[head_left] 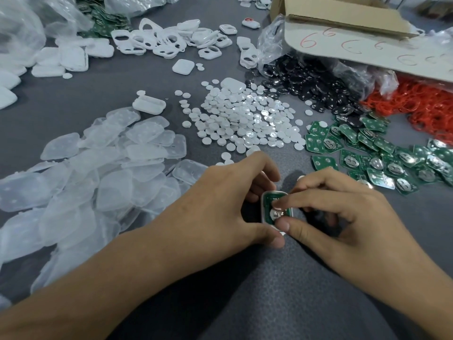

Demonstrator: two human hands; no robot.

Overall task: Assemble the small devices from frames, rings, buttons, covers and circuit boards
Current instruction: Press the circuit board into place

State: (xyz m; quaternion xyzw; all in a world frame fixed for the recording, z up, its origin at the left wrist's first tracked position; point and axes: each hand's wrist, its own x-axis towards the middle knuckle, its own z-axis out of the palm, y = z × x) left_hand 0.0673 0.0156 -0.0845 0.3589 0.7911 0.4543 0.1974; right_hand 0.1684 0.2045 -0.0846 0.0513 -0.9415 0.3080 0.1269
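Just this side of the button heap (245, 121), the left hand (220, 207) grips the frame (263, 204) by its rim while the right hand (343, 212) pinches the circuit board (269, 200) into it; both seem light, stiff, best held edgewise.

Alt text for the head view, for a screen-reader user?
A left hand grips a small white frame while the right hand pinches a green circuit board seated in it, above a grey table. Around lie piles of translucent covers, white buttons, green boards, black discs, red rings and white frames.
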